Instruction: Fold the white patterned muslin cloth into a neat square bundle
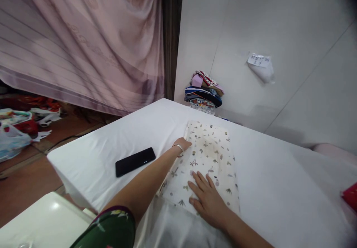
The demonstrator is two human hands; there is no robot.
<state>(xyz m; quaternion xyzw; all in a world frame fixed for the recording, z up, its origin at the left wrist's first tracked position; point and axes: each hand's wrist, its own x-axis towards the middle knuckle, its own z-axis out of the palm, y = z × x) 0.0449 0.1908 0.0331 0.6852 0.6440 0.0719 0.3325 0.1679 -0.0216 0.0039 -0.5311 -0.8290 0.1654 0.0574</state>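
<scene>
A folded cream cloth [206, 155] with a print of small leaves and palm trees lies on the white-covered table [267, 188]. At the cloth's left edge, my left hand [183, 143] is closed, one digit on top and the other fingers mostly hidden at the edge. A silver bracelet [179, 150] circles that wrist. My right hand [208, 201] rests palm down on the near part of the cloth, its fingers spread. Left of my left forearm lies a black phone [135, 161].
A stack of folded clothes [204, 91] stands beyond the table's far edge, against the white wall [251, 21]. A pink curtain [111, 47] hangs at the left. Bags [12, 140] lie on the floor. A red object [350, 197] sits at the right edge.
</scene>
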